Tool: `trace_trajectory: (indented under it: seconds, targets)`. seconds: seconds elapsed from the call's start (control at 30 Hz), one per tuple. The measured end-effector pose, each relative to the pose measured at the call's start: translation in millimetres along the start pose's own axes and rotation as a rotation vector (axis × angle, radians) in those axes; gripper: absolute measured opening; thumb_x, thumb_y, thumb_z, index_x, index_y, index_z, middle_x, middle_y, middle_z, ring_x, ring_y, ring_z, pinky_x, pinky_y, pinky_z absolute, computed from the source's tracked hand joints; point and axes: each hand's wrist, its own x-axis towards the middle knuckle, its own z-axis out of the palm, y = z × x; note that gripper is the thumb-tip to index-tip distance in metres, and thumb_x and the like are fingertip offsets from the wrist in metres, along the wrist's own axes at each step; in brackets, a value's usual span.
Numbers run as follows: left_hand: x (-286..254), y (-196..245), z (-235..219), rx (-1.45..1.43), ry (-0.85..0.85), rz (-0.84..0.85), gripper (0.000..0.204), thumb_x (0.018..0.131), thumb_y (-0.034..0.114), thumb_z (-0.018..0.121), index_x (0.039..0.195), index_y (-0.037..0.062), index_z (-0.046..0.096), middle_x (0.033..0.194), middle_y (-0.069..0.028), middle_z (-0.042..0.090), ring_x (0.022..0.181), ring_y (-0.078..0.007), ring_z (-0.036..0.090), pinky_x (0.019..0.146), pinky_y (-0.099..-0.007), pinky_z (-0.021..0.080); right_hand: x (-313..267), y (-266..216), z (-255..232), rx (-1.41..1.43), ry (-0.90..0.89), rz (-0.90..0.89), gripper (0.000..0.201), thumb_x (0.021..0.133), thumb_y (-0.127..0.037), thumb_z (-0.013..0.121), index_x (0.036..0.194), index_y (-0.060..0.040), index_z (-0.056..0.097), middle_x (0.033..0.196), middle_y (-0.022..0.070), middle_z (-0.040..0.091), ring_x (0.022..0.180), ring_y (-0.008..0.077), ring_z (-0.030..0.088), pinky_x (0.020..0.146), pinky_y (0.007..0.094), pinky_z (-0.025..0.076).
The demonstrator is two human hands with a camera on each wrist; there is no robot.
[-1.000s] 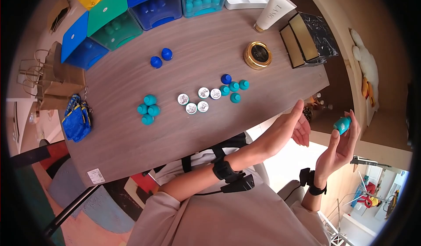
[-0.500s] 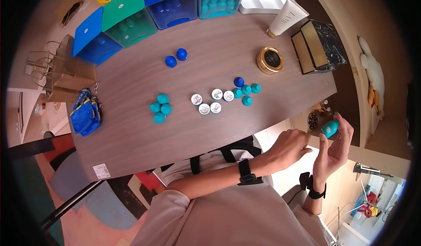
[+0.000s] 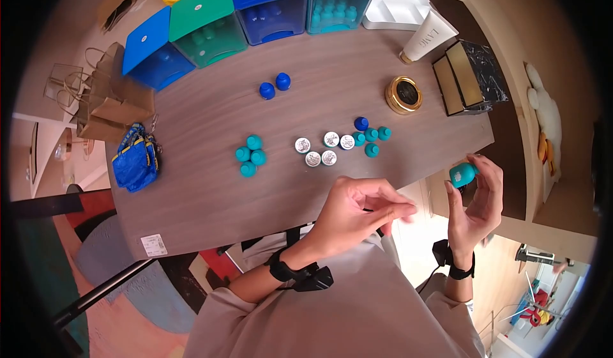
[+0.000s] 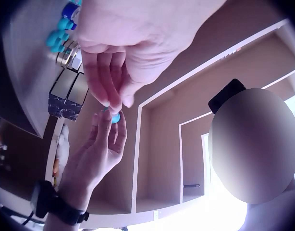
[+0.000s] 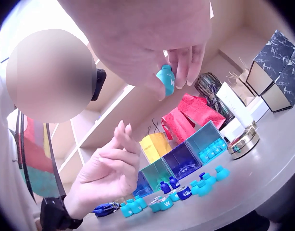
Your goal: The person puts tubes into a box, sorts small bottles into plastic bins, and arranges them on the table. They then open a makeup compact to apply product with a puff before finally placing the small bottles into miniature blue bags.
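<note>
My right hand (image 3: 476,212) holds a small teal bottle (image 3: 462,175) between thumb and fingers, off the table's right front edge. In the right wrist view a white mark shows on that bottle (image 5: 165,82). To its left is my left hand (image 3: 351,219), apart from the bottle in the head view. Its fingers are curled with the thumb against them (image 5: 109,171), and nothing shows in them. Several teal bottles (image 3: 254,142) stand on the table at left, a blue pair (image 3: 267,90) behind them. White-faced round pieces (image 3: 330,139) lie beside more teal bottles (image 3: 371,135) and one blue bottle (image 3: 361,123).
Coloured bins (image 3: 271,22) line the back, with a white tray (image 3: 396,7) beside them. A white tube (image 3: 429,37), a gold-rimmed jar (image 3: 404,95) and a marbled box (image 3: 469,77) stand at the right. Paper bags (image 3: 118,99) and a blue pouch (image 3: 135,160) are at the left.
My left hand has swung left, away from the right hand, and its fingers have curled. The right hand still holds the teal bottle and has shifted slightly left. The head view has shifted.
</note>
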Motion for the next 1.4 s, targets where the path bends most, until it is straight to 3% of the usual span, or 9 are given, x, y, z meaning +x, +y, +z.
trace_trajectory:
  seconds: [0.13, 0.23, 0.27, 0.37, 0.57, 0.9, 0.97, 1.13, 1.4]
  targets:
    - [7, 11, -6, 0.427, -0.073, -0.357, 0.032, 0.103, 0.007, 0.080, 0.132, -0.0037, 0.071, 0.096, -0.0070, 0.078, 0.074, -0.0086, 0.069, 0.069, -0.0251, 0.059, -3, -6, 4, 0.088, -0.027, 0.035, 0.058, 0.080, 0.012, 0.088, 0.132, 0.0038, 0.063, 0.130, 0.0211, 0.066, 0.119, 0.0290, 0.068, 0.104, 0.0397, 0.056]
    - [-2, -5, 13, -0.049, -0.021, 0.040, 0.059, 0.106, 0.014, 0.077, 0.156, 0.0000, 0.050, 0.112, -0.0083, 0.076, 0.082, -0.0091, 0.069, 0.073, -0.0253, 0.059, -4, -10, 10, 0.158, -0.040, 0.057, 0.059, 0.079, 0.011, 0.091, 0.129, 0.0025, 0.061, 0.126, 0.0200, 0.068, 0.115, 0.0274, 0.070, 0.100, 0.0389, 0.058]
    - [-3, -9, 8, 0.047, -0.128, 0.062, 0.077, 0.110, 0.019, 0.072, 0.171, 0.0048, 0.027, 0.132, -0.0094, 0.070, 0.093, -0.0102, 0.070, 0.077, -0.0264, 0.059, -4, -12, 12, 0.188, -0.103, 0.077, 0.058, 0.078, 0.010, 0.092, 0.127, 0.0026, 0.062, 0.124, 0.0198, 0.069, 0.113, 0.0272, 0.070, 0.098, 0.0384, 0.059]
    - [-11, -16, 5, -0.029, -0.042, -0.046, 0.073, 0.113, 0.020, 0.066, 0.172, 0.0052, 0.026, 0.137, -0.0101, 0.068, 0.096, -0.0120, 0.070, 0.077, -0.0275, 0.059, 1, -18, 24, 0.186, -0.227, 0.054, 0.046, 0.077, 0.002, 0.097, 0.115, 0.0031, 0.071, 0.115, 0.0188, 0.077, 0.100, 0.0249, 0.075, 0.084, 0.0344, 0.062]
    - [-14, -15, -11, -0.067, -0.004, 0.019, 0.069, 0.123, 0.050, 0.029, 0.157, -0.0042, 0.054, 0.138, -0.0141, 0.069, 0.098, -0.0218, 0.073, 0.079, -0.0350, 0.060, 12, -28, 46, 0.175, -0.358, -0.024, 0.039, 0.080, 0.002, 0.094, 0.113, 0.0025, 0.075, 0.114, 0.0170, 0.080, 0.096, 0.0251, 0.078, 0.082, 0.0332, 0.061]
    - [-21, -20, -15, 0.087, 0.334, 0.161, 0.031, 0.112, 0.023, 0.070, 0.099, -0.0039, 0.076, 0.082, -0.0082, 0.078, 0.066, -0.0080, 0.072, 0.051, -0.0243, 0.051, 17, -21, 61, 0.360, -0.376, 0.173, 0.040, 0.081, 0.001, 0.094, 0.116, 0.0013, 0.076, 0.115, 0.0136, 0.078, 0.099, 0.0204, 0.074, 0.086, 0.0319, 0.059]
    - [-30, -18, -29, 0.208, 0.289, -0.044, 0.027, 0.109, 0.019, 0.075, 0.091, -0.0015, 0.073, 0.075, -0.0062, 0.076, 0.062, -0.0049, 0.068, 0.051, -0.0221, 0.048, 22, -16, 62, 0.367, -0.402, 0.199, 0.039, 0.081, 0.001, 0.094, 0.116, 0.0010, 0.076, 0.112, 0.0124, 0.077, 0.098, 0.0198, 0.073, 0.085, 0.0315, 0.059]
    - [-38, -17, -33, 0.234, 0.364, 0.162, 0.010, 0.105, 0.008, 0.077, 0.104, -0.0002, 0.071, 0.076, -0.0055, 0.077, 0.062, -0.0038, 0.065, 0.054, -0.0222, 0.047, 51, -15, 73, 0.276, -0.490, 0.231, 0.035, 0.084, 0.008, 0.089, 0.116, 0.0015, 0.077, 0.114, 0.0096, 0.072, 0.095, 0.0152, 0.070, 0.080, 0.0287, 0.059]
    - [-74, 10, -58, 0.435, 0.404, 0.323, 0.030, 0.100, -0.005, 0.076, 0.127, -0.0025, 0.063, 0.088, -0.0084, 0.080, 0.071, -0.0077, 0.068, 0.068, -0.0244, 0.052, 103, 4, 80, 0.334, -0.483, 0.268, 0.034, 0.091, 0.011, 0.081, 0.122, 0.0007, 0.074, 0.123, 0.0072, 0.071, 0.105, 0.0137, 0.070, 0.090, 0.0291, 0.058]
